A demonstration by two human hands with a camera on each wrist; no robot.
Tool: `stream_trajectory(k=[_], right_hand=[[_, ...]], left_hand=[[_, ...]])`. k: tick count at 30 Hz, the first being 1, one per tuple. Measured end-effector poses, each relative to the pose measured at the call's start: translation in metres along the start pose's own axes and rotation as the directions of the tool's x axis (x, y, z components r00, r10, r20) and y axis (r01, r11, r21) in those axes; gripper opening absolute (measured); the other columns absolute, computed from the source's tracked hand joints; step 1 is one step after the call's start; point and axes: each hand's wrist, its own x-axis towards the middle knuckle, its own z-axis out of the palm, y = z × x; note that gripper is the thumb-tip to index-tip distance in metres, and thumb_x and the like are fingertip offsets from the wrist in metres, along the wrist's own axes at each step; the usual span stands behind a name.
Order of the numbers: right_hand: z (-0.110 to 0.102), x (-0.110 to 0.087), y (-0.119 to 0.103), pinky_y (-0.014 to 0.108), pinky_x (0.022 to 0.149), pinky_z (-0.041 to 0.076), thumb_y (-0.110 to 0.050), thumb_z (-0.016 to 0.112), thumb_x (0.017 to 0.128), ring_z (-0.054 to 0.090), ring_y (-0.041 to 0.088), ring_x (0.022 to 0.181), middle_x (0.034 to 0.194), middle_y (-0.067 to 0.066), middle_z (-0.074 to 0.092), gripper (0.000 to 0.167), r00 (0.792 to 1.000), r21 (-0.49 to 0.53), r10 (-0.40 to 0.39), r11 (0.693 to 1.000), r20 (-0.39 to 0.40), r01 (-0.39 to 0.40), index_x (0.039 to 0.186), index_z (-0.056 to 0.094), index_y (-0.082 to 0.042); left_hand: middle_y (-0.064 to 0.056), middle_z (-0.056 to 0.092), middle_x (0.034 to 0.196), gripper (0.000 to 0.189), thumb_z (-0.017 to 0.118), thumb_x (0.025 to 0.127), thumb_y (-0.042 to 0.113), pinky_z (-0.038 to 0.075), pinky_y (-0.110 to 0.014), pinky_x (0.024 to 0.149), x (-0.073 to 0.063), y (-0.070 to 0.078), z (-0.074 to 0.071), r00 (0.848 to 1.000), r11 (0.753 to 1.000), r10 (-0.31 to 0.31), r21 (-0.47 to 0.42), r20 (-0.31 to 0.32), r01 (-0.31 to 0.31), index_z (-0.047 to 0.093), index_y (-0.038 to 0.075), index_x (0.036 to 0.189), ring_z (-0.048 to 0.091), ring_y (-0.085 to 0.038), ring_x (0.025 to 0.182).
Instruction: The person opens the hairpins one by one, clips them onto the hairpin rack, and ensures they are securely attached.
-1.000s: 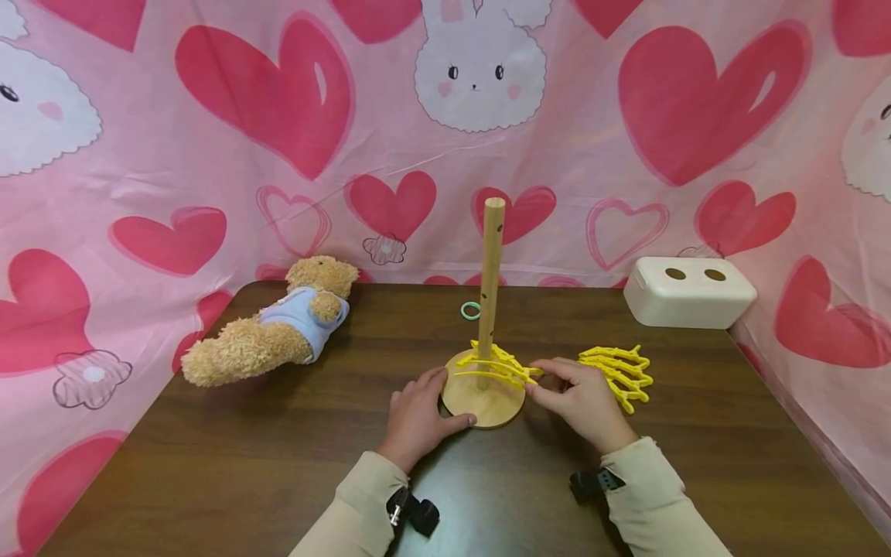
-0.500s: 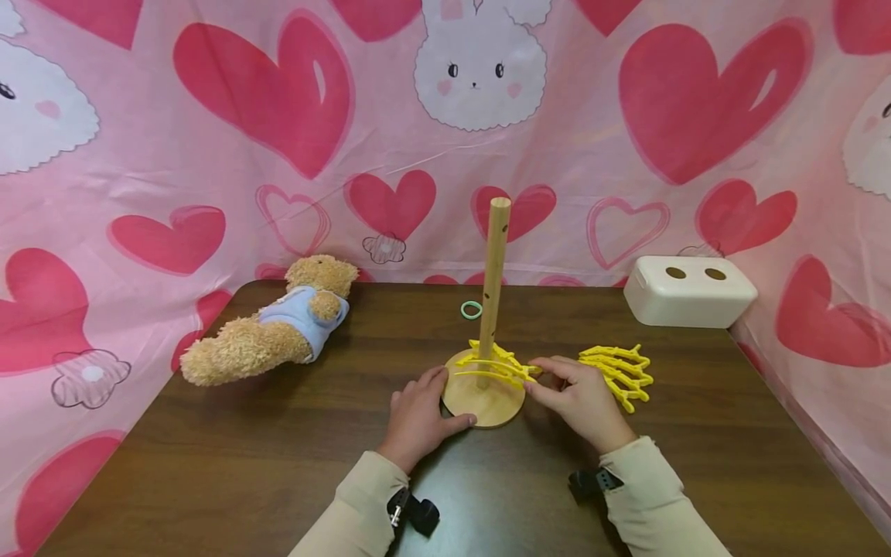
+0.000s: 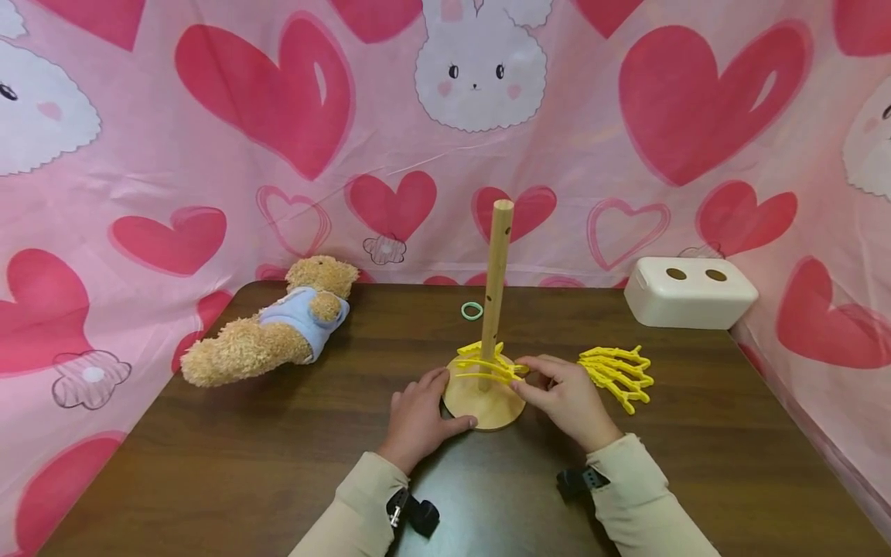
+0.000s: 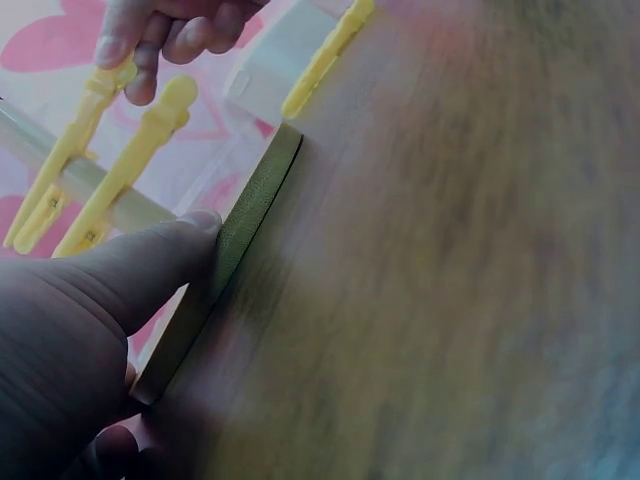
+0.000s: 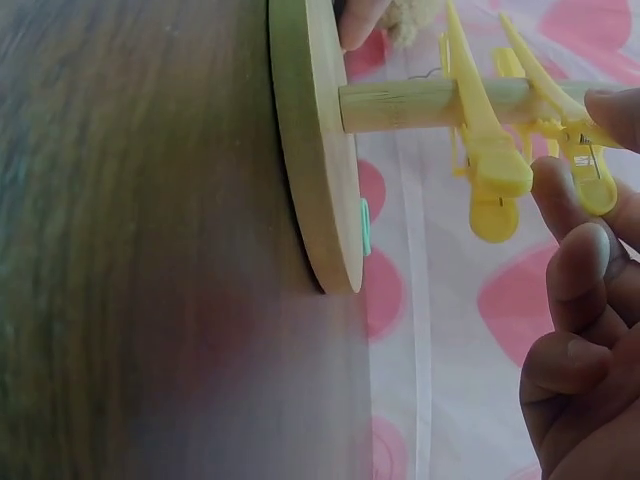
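A wooden stand has a round base (image 3: pixel 483 411) and an upright pole (image 3: pixel 497 271) dotted with small dark holes. My left hand (image 3: pixel 416 422) grips the base at its left rim, thumb on the near edge. Two yellow alligator hair clips straddle the pole low down, as the right wrist view shows. Between thumb and fingers, my right hand (image 3: pixel 567 398) pinches the tail of the higher clip (image 5: pixel 596 188), its long jaws reaching either side of the pole. The lower clip (image 5: pixel 488 145) sits closer to the base, untouched by the fingers.
Several more yellow clips (image 3: pixel 618 375) lie in a pile right of my right hand. Behind the pole is a mint-green ring (image 3: pixel 471 311). A teddy bear (image 3: pixel 281 325) in blue lies at the back left, a white box (image 3: pixel 689 294) at the back right.
My right hand has shifted a little left with its clip toward the pole. The pole's top has leaned slightly right. My left hand keeps its place on the base.
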Motion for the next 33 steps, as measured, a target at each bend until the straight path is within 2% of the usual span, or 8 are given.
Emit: stream_trajectory(k=[4, 12, 21, 28, 33], right_hand=[[0.0, 0.0, 0.002, 0.027, 0.059, 0.049, -0.022, 0.082, 0.086, 0.055, 0.019, 0.071, 0.087, -0.004, 0.067, 0.033, 1.0, -0.005, 0.021, 1.0, 0.013, -0.021, 0.116, 0.075, -0.012], [-0.001, 0.001, 0.005, 0.028, 0.056, 0.047, -0.022, 0.079, 0.089, 0.055, 0.018, 0.07, 0.079, -0.004, 0.062, 0.039, 1.0, -0.039, 0.011, 0.999, 0.009, -0.011, 0.124, 0.071, -0.008], [-0.003, -0.001, 0.006, 0.027, 0.059, 0.048, -0.028, 0.078, 0.09, 0.054, 0.018, 0.072, 0.085, -0.001, 0.064, 0.043, 0.999, -0.018, 0.036, 0.999, -0.003, -0.036, 0.128, 0.069, -0.011], [-0.012, -0.005, 0.009, 0.027, 0.06, 0.048, -0.036, 0.081, 0.086, 0.055, 0.021, 0.073, 0.096, 0.003, 0.068, 0.044, 0.998, 0.006, 0.054, 0.999, -0.023, -0.054, 0.123, 0.072, -0.013], [-0.021, -0.007, 0.014, 0.029, 0.064, 0.049, -0.039, 0.081, 0.084, 0.056, 0.022, 0.077, 0.093, -0.001, 0.068, 0.038, 0.991, -0.005, 0.123, 0.992, 0.045, -0.123, 0.113, 0.075, -0.015]], left_hand=[[-0.006, 0.05, 0.149, 0.091, 0.079, 0.075, 0.063, 0.038, -0.048, 0.09, 0.0, -0.001, 0.0, 1.0, 1.0, -0.004, -0.006, 0.001, 0.004, 0.053, 0.012, 0.146, 0.053, -0.03, 0.123], [-0.005, 0.05, 0.15, 0.092, 0.079, 0.075, 0.064, 0.037, -0.046, 0.089, 0.0, -0.002, 0.001, 1.0, 1.0, -0.004, -0.015, -0.001, 0.004, 0.052, 0.013, 0.147, 0.054, -0.03, 0.122], [-0.006, 0.05, 0.15, 0.093, 0.079, 0.075, 0.065, 0.037, -0.047, 0.09, 0.0, -0.002, 0.0, 1.0, 1.0, -0.002, -0.021, -0.002, 0.002, 0.052, 0.013, 0.147, 0.053, -0.03, 0.122], [-0.005, 0.049, 0.15, 0.094, 0.078, 0.075, 0.066, 0.037, -0.047, 0.091, 0.002, -0.002, 0.003, 1.0, 1.0, -0.018, -0.025, 0.01, 0.018, 0.051, 0.014, 0.148, 0.052, -0.03, 0.124], [-0.006, 0.05, 0.149, 0.095, 0.078, 0.074, 0.066, 0.037, -0.049, 0.092, 0.001, -0.004, 0.003, 1.0, 1.0, -0.009, -0.021, -0.009, 0.009, 0.051, 0.013, 0.148, 0.053, -0.03, 0.124]])
